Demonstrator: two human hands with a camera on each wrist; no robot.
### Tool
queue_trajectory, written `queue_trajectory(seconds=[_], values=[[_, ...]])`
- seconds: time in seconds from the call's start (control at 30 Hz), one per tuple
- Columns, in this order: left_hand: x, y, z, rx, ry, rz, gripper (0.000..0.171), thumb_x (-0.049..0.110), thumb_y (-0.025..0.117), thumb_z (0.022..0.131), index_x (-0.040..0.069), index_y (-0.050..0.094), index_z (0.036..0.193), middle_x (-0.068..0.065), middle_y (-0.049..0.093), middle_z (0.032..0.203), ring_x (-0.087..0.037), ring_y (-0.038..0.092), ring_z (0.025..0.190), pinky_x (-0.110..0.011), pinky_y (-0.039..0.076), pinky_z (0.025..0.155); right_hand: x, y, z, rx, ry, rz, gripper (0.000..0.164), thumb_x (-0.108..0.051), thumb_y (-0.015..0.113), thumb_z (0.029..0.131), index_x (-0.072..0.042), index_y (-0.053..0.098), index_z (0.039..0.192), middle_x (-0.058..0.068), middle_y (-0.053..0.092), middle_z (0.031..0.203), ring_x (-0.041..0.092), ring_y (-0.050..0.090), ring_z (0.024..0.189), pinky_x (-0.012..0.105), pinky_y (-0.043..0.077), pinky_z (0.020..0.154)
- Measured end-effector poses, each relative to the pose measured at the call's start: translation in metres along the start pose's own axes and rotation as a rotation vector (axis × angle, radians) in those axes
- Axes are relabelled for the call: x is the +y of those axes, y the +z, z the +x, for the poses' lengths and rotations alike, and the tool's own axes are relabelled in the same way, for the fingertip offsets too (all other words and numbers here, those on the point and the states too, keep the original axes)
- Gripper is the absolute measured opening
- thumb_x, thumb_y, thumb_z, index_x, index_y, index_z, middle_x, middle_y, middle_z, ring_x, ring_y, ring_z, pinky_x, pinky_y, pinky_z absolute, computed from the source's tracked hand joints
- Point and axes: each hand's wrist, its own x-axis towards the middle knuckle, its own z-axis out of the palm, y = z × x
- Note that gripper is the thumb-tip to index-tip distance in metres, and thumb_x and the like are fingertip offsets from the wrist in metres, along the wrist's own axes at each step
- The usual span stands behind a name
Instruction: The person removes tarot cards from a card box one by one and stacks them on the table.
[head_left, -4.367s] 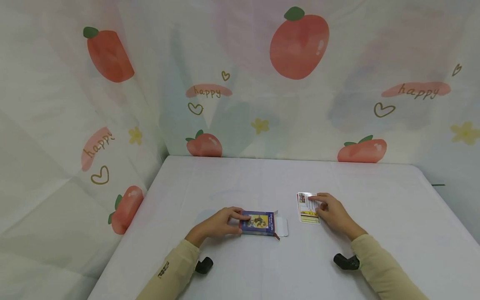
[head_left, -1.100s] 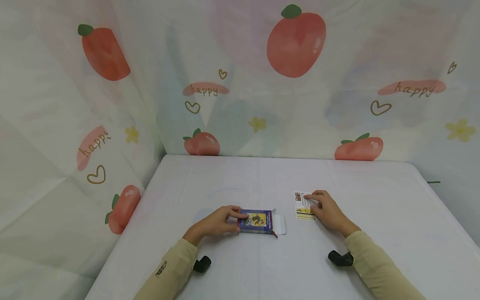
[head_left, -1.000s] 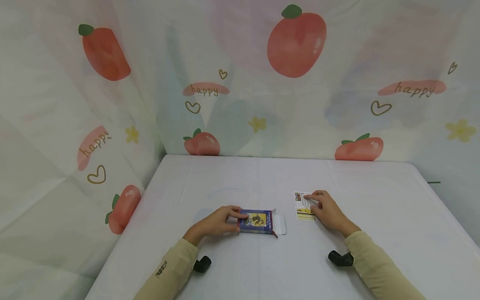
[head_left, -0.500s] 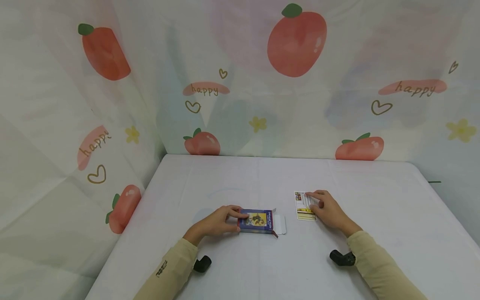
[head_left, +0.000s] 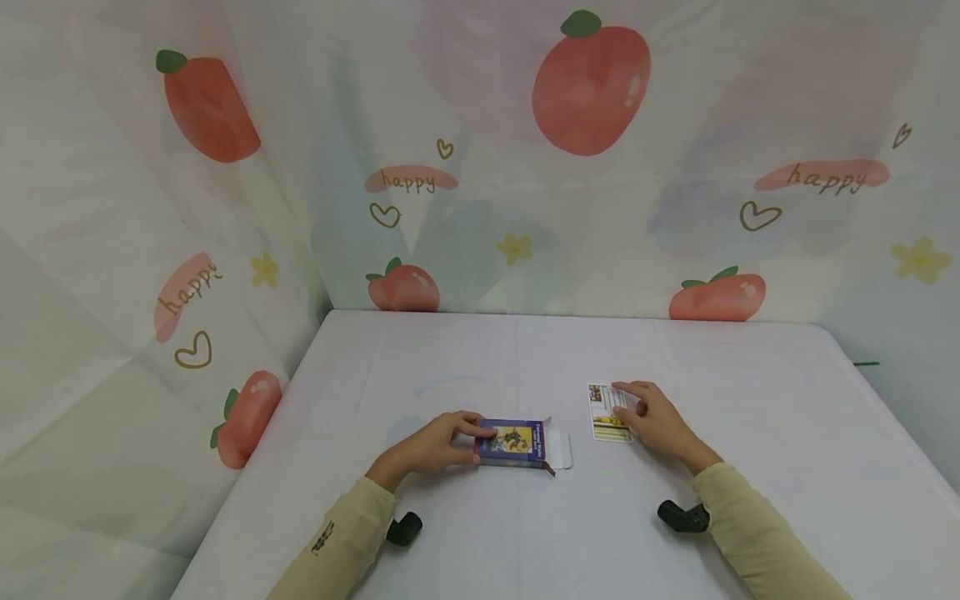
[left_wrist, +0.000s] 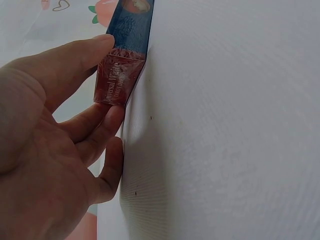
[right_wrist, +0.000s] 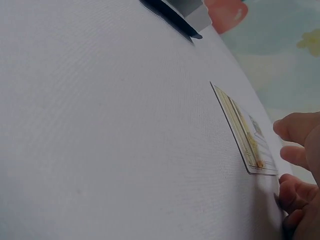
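Right hand (head_left: 662,423) has shifted its thumb farther over the printed card (head_left: 602,410), fingers apart, gripping nothing, contact unclear. Left hand (head_left: 429,447) pinches the Universal Waite tarot box (head_left: 512,442): flap (head_left: 561,450) unfolded, opening looks done, card out on tablecloth (head_left: 450,358), contents hidden. Right hand covers 1 card edge; 2 black devices (head_left: 406,529) near the sleeves (head_left: 341,533).

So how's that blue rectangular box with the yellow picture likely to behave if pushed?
The blue rectangular box will probably slide rather than tip, since it lies flat on its broad side. Its shiny, crinkled red end might feel slippery. The thin, protruding white flap may bend.
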Motion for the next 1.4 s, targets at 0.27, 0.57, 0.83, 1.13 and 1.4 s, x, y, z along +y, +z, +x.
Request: queue_trajectory(seconds=[0.27, 0.57, 0.83, 1.13, 1.4], values=[[-0.003, 0.002, 0.001, -0.002, 0.004, -0.002, 0.047, 0.012, 0.076, 0.09, 0.017, 0.066, 0.135, -0.013, 0.05, 0.152, -0.036, 0.037, 0.148, -0.057, 0.033, 0.119, 0.0, 0.002, -0.004, -0.002, 0.032, 0.007, 0.052, -0.018, 0.064, 0.097, 0.002, 0.052, 0.143, 0.027, 0.05, 0.13, 0.018, 0.044, 0.084, 0.024, 0.035, 0.066], [0.0, 0.0, -0.002, -0.007, 0.002, 0.004, 0.047, 0.011, 0.075, 0.09, 0.017, 0.066, 0.136, -0.013, 0.05, 0.152, -0.035, 0.038, 0.148, -0.056, 0.033, 0.12, 0.002, 0.003, -0.005, 0.004, 0.029, 0.043, 0.057, -0.019, 0.064, 0.098, 0.0, 0.045, 0.148, 0.026, 0.051, 0.135, 0.018, 0.043, 0.088, 0.025, 0.035, 0.07], [-0.001, 0.0, -0.002, -0.008, 0.014, -0.007, 0.047, 0.011, 0.075, 0.09, 0.015, 0.066, 0.136, -0.014, 0.051, 0.15, -0.035, 0.039, 0.147, -0.056, 0.033, 0.12, 0.007, 0.0, -0.006, 0.032, 0.006, 0.122, 0.058, -0.015, 0.062, 0.099, -0.002, 0.041, 0.151, 0.027, 0.053, 0.134, 0.017, 0.047, 0.087, 0.021, 0.039, 0.069], [0.001, 0.0, 0.001, -0.011, 0.001, -0.022, 0.047, 0.012, 0.076, 0.09, 0.016, 0.066, 0.135, -0.013, 0.05, 0.151, -0.036, 0.038, 0.148, -0.057, 0.032, 0.12, 0.005, -0.01, -0.01, 0.136, -0.037, 0.188, 0.051, -0.009, 0.057, 0.101, -0.001, 0.043, 0.149, 0.029, 0.054, 0.138, 0.01, 0.059, 0.1, 0.011, 0.046, 0.077], [0.001, -0.001, -0.001, -0.009, 0.018, -0.03, 0.047, 0.01, 0.075, 0.09, 0.014, 0.066, 0.136, -0.015, 0.05, 0.151, -0.037, 0.036, 0.148, -0.058, 0.031, 0.12, -0.019, -0.011, -0.024, 0.158, -0.083, 0.139, 0.04, -0.009, 0.058, 0.1, -0.003, 0.056, 0.139, 0.023, 0.061, 0.131, 0.0, 0.052, 0.094, 0.015, 0.042, 0.075]])
